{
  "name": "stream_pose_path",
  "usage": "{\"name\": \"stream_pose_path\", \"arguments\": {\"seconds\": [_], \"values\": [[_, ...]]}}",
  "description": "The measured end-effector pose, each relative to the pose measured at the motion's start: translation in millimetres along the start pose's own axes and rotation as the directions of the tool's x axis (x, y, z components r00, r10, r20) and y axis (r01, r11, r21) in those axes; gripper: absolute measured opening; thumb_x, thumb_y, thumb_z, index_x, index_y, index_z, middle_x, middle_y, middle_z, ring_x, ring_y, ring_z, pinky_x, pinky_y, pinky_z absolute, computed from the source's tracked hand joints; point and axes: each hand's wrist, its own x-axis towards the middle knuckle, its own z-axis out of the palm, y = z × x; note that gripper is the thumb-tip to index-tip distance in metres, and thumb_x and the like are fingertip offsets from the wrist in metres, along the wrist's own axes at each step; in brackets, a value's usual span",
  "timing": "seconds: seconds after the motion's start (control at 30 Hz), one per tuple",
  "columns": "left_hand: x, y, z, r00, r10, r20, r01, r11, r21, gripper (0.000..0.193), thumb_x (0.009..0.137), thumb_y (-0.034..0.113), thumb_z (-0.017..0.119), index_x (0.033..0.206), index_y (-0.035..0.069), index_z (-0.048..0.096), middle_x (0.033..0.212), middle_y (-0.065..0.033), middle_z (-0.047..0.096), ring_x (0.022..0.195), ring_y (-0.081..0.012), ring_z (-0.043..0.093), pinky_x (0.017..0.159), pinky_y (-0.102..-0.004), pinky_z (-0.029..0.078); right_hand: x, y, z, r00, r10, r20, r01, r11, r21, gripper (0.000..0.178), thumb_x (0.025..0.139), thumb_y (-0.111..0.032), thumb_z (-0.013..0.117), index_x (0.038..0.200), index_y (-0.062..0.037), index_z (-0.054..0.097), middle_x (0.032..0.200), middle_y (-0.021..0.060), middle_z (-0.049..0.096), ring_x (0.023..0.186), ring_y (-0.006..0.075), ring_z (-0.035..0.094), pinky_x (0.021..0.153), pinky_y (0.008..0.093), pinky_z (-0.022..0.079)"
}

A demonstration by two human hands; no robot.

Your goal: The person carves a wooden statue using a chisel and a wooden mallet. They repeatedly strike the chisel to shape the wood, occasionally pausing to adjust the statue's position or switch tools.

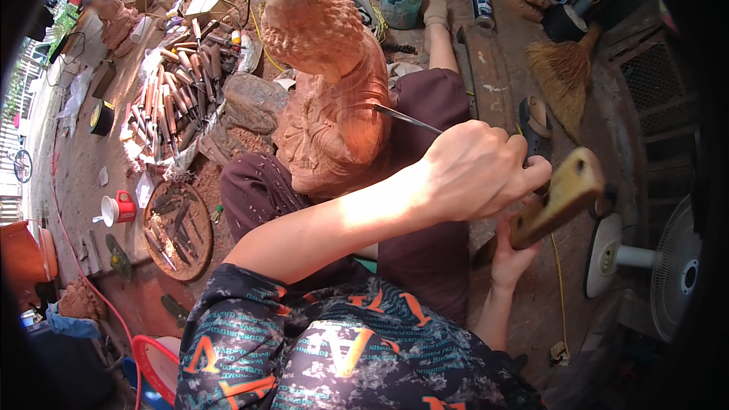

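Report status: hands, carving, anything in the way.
Left hand gripping chisel; right hand holding wooden mallet. Reddish carving between thighs, chisel tip at its surface. Left forearm crosses in front.

Black shirt (334,357) with orange letters, short sleeve (239,300), maroon trousers (422,277)

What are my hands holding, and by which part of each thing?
Your left hand grips the thin metal tool by its rear part, mostly hidden in the fist. Your right hand holds the wooden block near its lower, darker end.

Slender wood-handled chisels (176,99) lie over left of the carved wooden statue (334,118), a flared straw broom (560,80) far right.
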Motion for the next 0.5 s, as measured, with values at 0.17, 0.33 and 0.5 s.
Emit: {"name": "stream_pose_path", "arguments": {"seconds": [0.17, 0.33, 0.5], "values": [[-0.2, 0.2, -3.6, 0.998, 0.024, -0.058, -0.025, 1.0, -0.007, 0.016, 0.076, 0.027, 0.063, 0.085, 0.016, 0.057, 0.06, -0.0016, 0.047, 0.052, -0.0183, 0.056, 0.04, -0.0338, 0.041, -2.8, 7.8, -0.2, 0.996, -0.088, 0.006, 0.088, 0.996, -0.035, 0.042, 0.086, 0.003, 0.065, 0.124, 0.003, 0.048, 0.087, 0.0035, 0.056, 0.08, 0.012, 0.052, 0.073, 0.0249, 0.045], [-1.4, -0.6, -2.6, 0.996, 0.022, -0.09, -0.022, 1.0, 0.001, 0.016, 0.074, 0.025, 0.064, 0.085, 0.016, 0.057, 0.06, -0.0013, 0.045, 0.05, -0.0181, 0.054, 0.04, -0.0337, 0.039, -1.3, 1.6, -1.9, 0.999, -0.05, -0.006, 0.05, 0.998, 0.034, 0.041, 0.085, 0.002, 0.066, 0.123, 0.0029, 0.049, 0.09, 0.0045, 0.057, 0.08, 0.0124, 0.053, 0.075, 0.0259, 0.045], [1.9, -1.0, -1.3, 0.99, 0.013, -0.137, -0.013, 1.0, -0.002, 0.016, 0.072, 0.024, 0.064, 0.083, 0.016, 0.057, 0.06, -0.0014, 0.044, 0.049, -0.0181, 0.054, 0.039, -0.0343, 0.038, -5.3, 14.3, -5.7, 1.0, 0.001, 0.004, -0.001, 0.997, -0.075, 0.04, 0.087, 0.004, 0.063, 0.124, 0.0003, 0.047, 0.096, 0.0037, 0.056, 0.084, 0.0117, 0.054, 0.076, 0.0251, 0.046]]}}
